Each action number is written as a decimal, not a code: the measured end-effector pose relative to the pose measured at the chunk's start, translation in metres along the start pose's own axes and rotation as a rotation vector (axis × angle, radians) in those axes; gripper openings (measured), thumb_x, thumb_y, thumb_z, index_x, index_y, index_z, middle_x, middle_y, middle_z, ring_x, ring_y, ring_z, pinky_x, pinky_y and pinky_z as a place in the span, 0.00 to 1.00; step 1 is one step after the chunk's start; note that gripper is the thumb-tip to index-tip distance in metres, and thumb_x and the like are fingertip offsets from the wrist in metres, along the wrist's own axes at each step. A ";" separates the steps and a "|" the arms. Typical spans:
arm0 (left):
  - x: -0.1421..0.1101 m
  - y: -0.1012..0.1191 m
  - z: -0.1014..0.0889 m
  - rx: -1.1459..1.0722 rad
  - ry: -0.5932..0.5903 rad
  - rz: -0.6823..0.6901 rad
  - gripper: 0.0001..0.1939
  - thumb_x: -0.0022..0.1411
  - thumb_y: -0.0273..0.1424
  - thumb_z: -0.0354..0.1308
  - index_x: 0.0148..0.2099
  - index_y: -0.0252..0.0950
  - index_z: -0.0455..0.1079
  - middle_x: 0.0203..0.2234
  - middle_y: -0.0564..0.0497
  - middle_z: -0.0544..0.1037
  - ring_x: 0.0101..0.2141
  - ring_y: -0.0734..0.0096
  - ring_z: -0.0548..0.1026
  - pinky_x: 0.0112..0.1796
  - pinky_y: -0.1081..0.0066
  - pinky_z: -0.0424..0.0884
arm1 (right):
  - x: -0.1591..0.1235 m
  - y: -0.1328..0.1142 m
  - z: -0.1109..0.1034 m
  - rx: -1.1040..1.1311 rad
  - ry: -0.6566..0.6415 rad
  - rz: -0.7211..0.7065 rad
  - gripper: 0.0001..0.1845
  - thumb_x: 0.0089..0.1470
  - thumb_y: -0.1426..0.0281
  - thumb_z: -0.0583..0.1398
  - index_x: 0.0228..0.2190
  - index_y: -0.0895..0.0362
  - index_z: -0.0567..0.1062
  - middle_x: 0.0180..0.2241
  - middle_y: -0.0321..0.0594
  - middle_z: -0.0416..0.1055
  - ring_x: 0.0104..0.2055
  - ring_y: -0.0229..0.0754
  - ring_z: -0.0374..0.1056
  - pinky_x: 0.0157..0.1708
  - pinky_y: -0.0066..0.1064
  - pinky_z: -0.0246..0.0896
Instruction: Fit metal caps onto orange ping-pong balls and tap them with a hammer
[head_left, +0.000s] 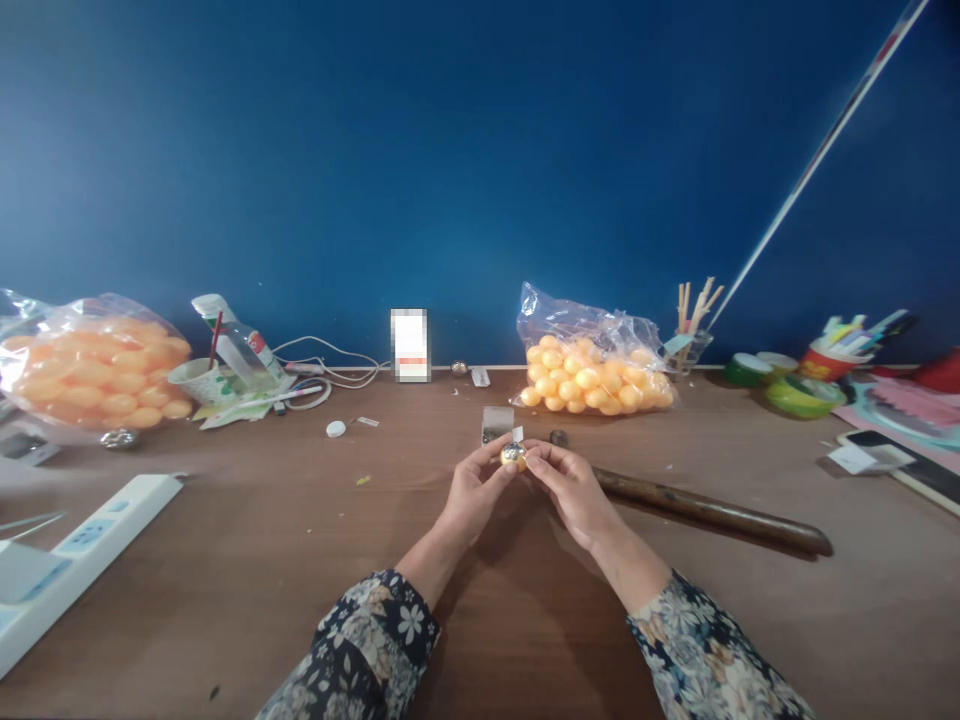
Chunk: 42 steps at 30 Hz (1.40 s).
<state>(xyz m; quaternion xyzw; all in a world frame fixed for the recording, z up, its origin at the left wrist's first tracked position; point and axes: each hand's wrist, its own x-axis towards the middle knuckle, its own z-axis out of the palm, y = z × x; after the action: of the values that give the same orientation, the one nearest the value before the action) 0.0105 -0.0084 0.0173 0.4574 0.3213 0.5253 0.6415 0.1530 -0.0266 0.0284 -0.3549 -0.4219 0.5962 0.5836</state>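
Note:
Both my hands meet over the middle of the brown table (pixel 262 560). My left hand (pixel 474 492) and my right hand (pixel 568 485) pinch the same small orange ball (pixel 513 456), which carries a shiny silvery patch on top. The fingertips of both hands are closed round it. Just behind the ball lies a small silvery foil sheet (pixel 496 424). Flowered sleeves cover both forearms.
A clear bag of orange balls (pixel 592 378) sits behind my hands and a bigger bag of balls (pixel 94 372) at far left. A dark wooden stick (pixel 705 510) lies to the right. A white power strip (pixel 82 545), a paper cup (pixel 196 380), bottle, cables, bowls and a phone (pixel 904 465) line the edges.

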 end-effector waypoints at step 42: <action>0.000 -0.001 -0.001 -0.011 -0.001 0.001 0.25 0.49 0.33 0.67 0.51 0.35 0.72 0.44 0.43 0.79 0.44 0.58 0.76 0.48 0.63 0.69 | -0.001 -0.003 0.001 -0.038 -0.019 -0.004 0.12 0.46 0.60 0.66 0.25 0.56 0.76 0.41 0.40 0.74 0.43 0.44 0.68 0.47 0.37 0.59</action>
<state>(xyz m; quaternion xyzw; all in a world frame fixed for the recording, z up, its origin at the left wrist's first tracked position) 0.0105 -0.0081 0.0163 0.4544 0.3178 0.5273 0.6438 0.1533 -0.0278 0.0315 -0.3593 -0.4395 0.5901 0.5740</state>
